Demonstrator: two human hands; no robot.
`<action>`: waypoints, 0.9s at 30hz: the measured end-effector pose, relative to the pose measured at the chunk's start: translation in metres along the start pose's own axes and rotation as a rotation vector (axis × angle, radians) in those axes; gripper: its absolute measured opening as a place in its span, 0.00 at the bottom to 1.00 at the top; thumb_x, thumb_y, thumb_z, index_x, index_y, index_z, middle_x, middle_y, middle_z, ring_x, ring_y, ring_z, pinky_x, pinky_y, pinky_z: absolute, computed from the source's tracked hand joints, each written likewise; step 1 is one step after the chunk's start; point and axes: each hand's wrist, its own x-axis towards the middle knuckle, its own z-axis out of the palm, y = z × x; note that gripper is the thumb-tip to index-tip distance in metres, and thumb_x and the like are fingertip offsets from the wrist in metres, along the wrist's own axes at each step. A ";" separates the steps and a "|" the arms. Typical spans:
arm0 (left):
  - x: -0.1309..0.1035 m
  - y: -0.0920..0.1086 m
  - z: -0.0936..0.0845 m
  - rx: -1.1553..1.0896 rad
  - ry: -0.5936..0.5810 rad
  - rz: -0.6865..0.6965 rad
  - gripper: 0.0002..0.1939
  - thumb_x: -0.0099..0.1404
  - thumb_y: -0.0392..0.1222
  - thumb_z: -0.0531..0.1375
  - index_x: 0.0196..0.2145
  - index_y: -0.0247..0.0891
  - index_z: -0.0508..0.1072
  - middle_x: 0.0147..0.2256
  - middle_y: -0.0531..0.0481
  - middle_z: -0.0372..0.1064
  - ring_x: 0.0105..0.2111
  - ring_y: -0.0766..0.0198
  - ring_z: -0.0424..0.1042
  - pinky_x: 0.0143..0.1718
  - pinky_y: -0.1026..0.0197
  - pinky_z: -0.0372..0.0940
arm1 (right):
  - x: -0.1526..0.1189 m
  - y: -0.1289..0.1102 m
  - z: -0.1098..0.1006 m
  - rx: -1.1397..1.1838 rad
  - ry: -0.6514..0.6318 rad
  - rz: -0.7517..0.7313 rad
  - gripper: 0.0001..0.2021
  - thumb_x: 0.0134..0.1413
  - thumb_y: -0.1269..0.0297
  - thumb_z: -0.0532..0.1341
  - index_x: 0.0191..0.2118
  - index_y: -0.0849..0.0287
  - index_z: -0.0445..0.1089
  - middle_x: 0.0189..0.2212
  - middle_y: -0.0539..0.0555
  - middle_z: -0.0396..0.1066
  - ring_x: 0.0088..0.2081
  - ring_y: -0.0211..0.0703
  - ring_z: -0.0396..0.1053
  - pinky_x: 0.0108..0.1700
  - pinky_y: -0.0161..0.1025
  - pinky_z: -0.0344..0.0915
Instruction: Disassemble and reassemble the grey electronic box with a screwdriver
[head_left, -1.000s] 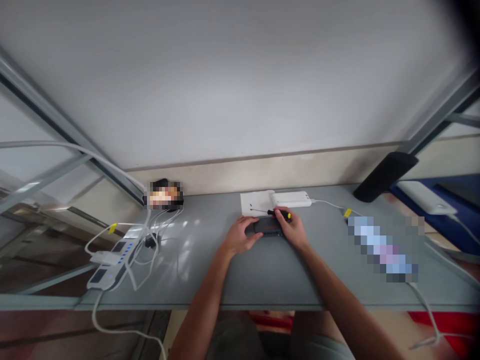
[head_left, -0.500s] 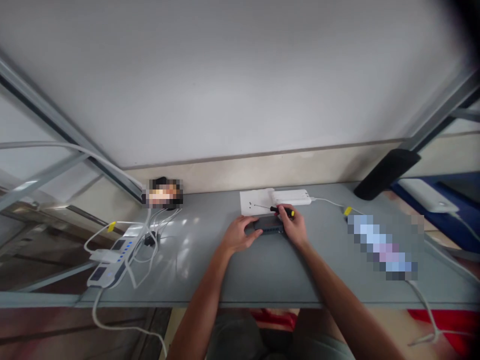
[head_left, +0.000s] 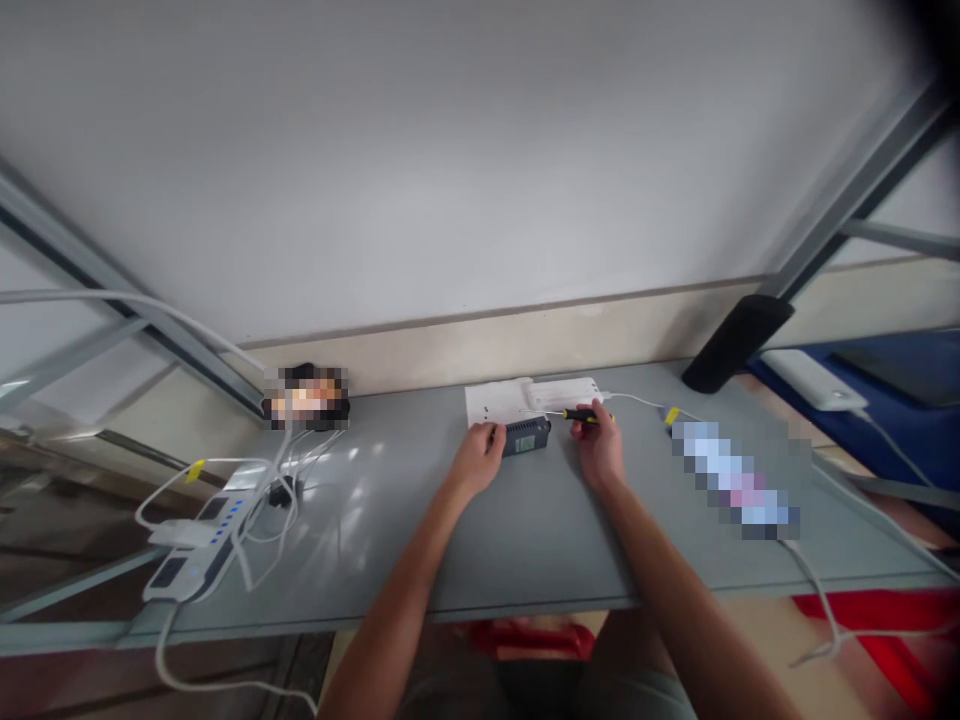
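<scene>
My left hand (head_left: 478, 458) grips the left end of a dark grey, box-shaped device (head_left: 526, 438) with vent slots and a pale label on its near side. To the right, my right hand (head_left: 600, 445) is closed around the black and yellow handle of a screwdriver (head_left: 581, 415). Its thin shaft points left, above the far right end of the device. Behind the device lies a white sheet of paper (head_left: 495, 398), with several tiny dark pieces, perhaps screws, on its left part.
A white power bank-like block (head_left: 566, 391) with a cable lies behind my right hand. On the grey table (head_left: 525, 550), a power strip (head_left: 202, 550) with tangled cables sits left. A black cylinder (head_left: 735, 345) stands at the back right, and a blurred-out phone-like object (head_left: 731, 475) lies nearer.
My right hand has come off the device and moved slightly right with the screwdriver. The device has been turned in my left hand, so its labelled side now shows. The view has shifted a little.
</scene>
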 end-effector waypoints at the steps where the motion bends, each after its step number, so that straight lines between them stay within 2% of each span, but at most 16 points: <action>1: 0.004 0.003 0.000 -0.021 0.007 0.025 0.19 0.78 0.48 0.49 0.36 0.40 0.75 0.36 0.46 0.76 0.42 0.55 0.73 0.48 0.52 0.69 | 0.001 0.000 0.000 0.007 0.009 -0.010 0.18 0.52 0.46 0.68 0.31 0.57 0.71 0.24 0.47 0.69 0.21 0.33 0.62 0.23 0.35 0.58; 4: 0.015 0.015 -0.002 -0.062 0.092 0.103 0.12 0.75 0.42 0.52 0.46 0.42 0.75 0.45 0.47 0.77 0.49 0.55 0.72 0.53 0.52 0.68 | 0.003 -0.001 -0.001 0.065 0.038 -0.015 0.16 0.51 0.49 0.68 0.31 0.56 0.69 0.28 0.47 0.71 0.21 0.31 0.62 0.22 0.34 0.59; 9: 0.025 0.030 0.000 -0.092 0.187 0.237 0.10 0.70 0.41 0.58 0.47 0.42 0.75 0.47 0.46 0.76 0.51 0.54 0.71 0.56 0.49 0.66 | 0.004 -0.004 0.001 0.147 0.057 0.022 0.15 0.48 0.53 0.71 0.31 0.57 0.69 0.28 0.47 0.71 0.22 0.30 0.62 0.22 0.32 0.59; 15: 0.015 0.037 0.007 -0.099 0.274 0.234 0.12 0.70 0.40 0.58 0.50 0.42 0.74 0.48 0.45 0.76 0.51 0.54 0.71 0.56 0.47 0.67 | 0.002 -0.004 0.001 0.166 0.041 0.053 0.12 0.49 0.56 0.71 0.29 0.58 0.71 0.28 0.47 0.70 0.24 0.31 0.62 0.22 0.31 0.58; 27: 0.013 0.035 0.012 -0.064 0.315 0.253 0.09 0.73 0.45 0.58 0.41 0.44 0.78 0.41 0.45 0.78 0.45 0.55 0.75 0.51 0.48 0.69 | 0.002 -0.004 0.001 0.140 0.066 0.067 0.11 0.50 0.58 0.70 0.29 0.57 0.70 0.28 0.47 0.71 0.23 0.31 0.61 0.22 0.34 0.59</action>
